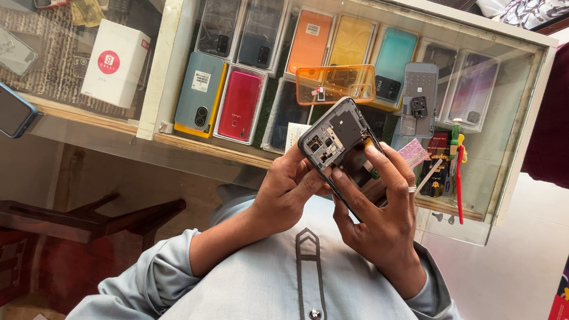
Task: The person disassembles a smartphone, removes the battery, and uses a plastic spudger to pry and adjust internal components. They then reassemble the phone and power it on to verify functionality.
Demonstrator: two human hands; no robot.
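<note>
an opened phone (339,141) was held above the glass counter (161,138), tilted so its exposed insides faced up. it was gripped at one edge by the left hand (286,193), while the right hand (380,214) cradled the other side, fingers curled and apparently pressing the frame.

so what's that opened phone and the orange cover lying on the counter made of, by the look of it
Opened phone: dark frame, probably matte plastic, with bare metal shields and circuit parts showing inside; both hands hold it. Orange cover: see-through tinted plastic, glossy, since the items beneath show through it. Counter: clear glass top, with reflections.
</note>
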